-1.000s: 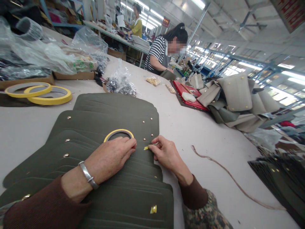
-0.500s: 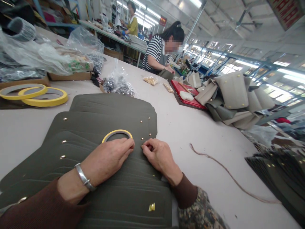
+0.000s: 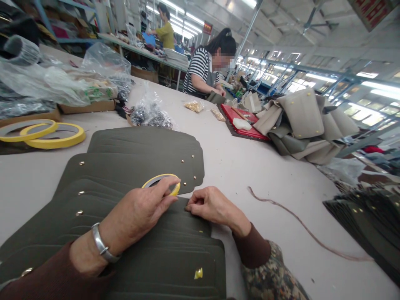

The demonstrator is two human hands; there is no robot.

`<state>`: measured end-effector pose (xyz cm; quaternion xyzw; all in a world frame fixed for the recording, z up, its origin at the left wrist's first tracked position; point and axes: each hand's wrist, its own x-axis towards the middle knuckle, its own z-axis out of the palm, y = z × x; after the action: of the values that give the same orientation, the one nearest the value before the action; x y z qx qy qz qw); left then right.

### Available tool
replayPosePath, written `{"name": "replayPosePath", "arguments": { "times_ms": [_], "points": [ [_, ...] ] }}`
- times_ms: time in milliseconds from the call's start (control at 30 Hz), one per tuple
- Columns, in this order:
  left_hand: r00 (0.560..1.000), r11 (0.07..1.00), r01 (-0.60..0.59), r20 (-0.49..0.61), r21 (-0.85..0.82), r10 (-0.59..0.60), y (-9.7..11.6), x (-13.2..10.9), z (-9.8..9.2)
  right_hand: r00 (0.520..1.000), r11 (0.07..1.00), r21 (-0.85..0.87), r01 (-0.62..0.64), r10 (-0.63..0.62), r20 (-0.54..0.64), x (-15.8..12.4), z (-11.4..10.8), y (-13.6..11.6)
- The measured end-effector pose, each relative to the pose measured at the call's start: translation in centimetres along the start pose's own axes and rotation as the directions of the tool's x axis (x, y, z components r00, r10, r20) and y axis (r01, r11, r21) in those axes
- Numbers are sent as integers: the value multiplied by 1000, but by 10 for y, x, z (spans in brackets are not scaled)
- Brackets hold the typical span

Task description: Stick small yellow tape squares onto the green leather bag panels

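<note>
Dark green panels (image 3: 140,166) with small metal studs lie overlapped on the table before me. My left hand (image 3: 137,210), a silver bangle at its wrist, is closed round the near right side of a yellow tape roll (image 3: 159,178) above the panels. To its right, my right hand (image 3: 215,208) has thumb and fingers pinched together at the edge of a panel; whatever is between the fingertips is too small to make out. A yellow tape scrap (image 3: 198,273) sticks to the nearest panel.
Two more tape rolls (image 3: 59,141) lie at the left, by plastic bags. A brown cord (image 3: 290,216) and stacked dark panels (image 3: 362,225) are at the right. Beyond are a red tray (image 3: 234,118), beige pieces (image 3: 301,112) and a person in stripes (image 3: 200,68).
The tape roll has been lifted and tilted in my left hand, whose thumb and fingers have spread around it. My right hand has moved slightly down. The view has shifted a little.
</note>
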<state>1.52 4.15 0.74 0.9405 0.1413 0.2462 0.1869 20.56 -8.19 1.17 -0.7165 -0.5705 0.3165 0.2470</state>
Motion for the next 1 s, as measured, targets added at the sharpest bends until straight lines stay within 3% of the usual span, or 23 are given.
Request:
{"name": "replayPosePath", "arguments": {
  "times_ms": [100, 200, 300, 500, 767, 900, 1000],
  "points": [
    [999, 999, -36, -16, 4, 37, 5, 0, 1, 972, 990, 48, 135, -123, -198, 0, 2, -4],
    [997, 998, -56, -47, 9, 57, 7, 1, 2, 851, 934, 18, 358, -319, -417, 1, 9, -11],
    [996, 998, -61, -59, 8, 62, 7, 0, 4, 767, 877, -64, 477, -451, -456, 3, 16, -16],
    [998, 999, -40, -54, 5, 41, 7, -1, 6, 724, 850, -153, 504, -513, -462, 5, 22, -16],
    [1000, 997, -8, 6, -81, 9, 6, 3, 5, 606, 833, -297, 467, -547, -577, 10, 34, -13],
    [998, 998, -47, -40, -37, 46, 3, 3, 7, 615, 862, -244, 443, -491, -616, 11, 34, -16],
    [993, 996, -69, -91, 51, 73, 6, 4, 7, 704, 926, -75, 369, -331, -628, 11, 33, -21]
  ]
}}
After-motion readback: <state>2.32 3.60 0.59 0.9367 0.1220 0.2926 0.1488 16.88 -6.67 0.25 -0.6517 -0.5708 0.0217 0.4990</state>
